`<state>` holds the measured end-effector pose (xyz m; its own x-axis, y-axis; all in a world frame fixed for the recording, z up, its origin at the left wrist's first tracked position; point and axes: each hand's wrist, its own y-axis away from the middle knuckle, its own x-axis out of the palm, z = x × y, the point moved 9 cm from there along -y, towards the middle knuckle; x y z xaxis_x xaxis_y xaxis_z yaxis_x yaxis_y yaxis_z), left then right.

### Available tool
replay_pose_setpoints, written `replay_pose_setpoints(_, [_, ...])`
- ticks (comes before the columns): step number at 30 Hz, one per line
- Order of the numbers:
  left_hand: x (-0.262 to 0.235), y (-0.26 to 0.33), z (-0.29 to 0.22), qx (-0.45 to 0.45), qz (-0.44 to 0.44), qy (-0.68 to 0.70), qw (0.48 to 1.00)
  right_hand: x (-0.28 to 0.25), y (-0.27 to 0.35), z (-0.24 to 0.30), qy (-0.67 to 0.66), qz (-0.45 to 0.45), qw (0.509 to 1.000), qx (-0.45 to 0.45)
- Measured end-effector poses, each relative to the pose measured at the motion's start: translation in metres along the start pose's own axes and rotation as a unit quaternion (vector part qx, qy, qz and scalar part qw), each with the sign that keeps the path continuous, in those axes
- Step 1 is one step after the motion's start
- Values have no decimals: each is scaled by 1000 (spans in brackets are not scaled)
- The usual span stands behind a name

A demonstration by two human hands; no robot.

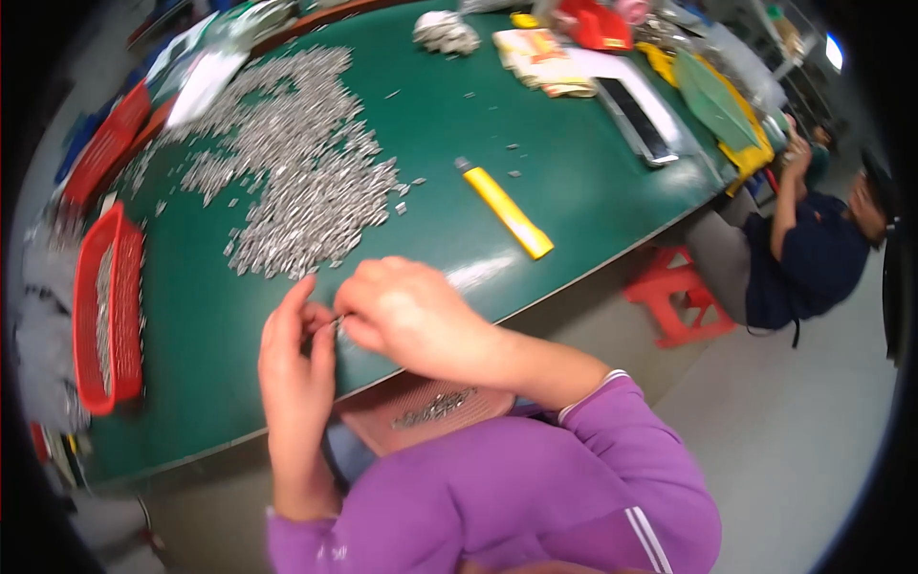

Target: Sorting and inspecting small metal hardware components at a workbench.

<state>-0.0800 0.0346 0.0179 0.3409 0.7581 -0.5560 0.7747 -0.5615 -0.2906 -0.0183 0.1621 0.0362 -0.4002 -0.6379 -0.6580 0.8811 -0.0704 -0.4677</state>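
A small metal piece (335, 322) sits pinched between the left hand (295, 359) and right hand (406, 314), just nearer the person than the big heap of metal pieces (292, 172) on the green tabletop (574, 182). Only a few pieces lie in the pink tray (430, 409) below the hands, so most of the heap looks unhandled.

Small metal piece (334, 322) between hands too tiny to identify.

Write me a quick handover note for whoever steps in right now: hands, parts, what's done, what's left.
Left hand and right hand meet at the table edge, pinching one small metal piece between them.
Big pile of metal pieces lies loose on the green table.
Done: some pieces lie in the pink tray on the lap and in the red basket.
Left: the pile.
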Motion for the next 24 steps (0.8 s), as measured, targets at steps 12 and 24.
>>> replay_pose_setpoints(12, [-7,0,-12,19,-33,-13,999,-3,-6,4,-9,36,999,15])
replay_pose_setpoints(24, [-1,-3,-15,2,-14,-24,1000,-6,-10,-2,6,53,997,49])
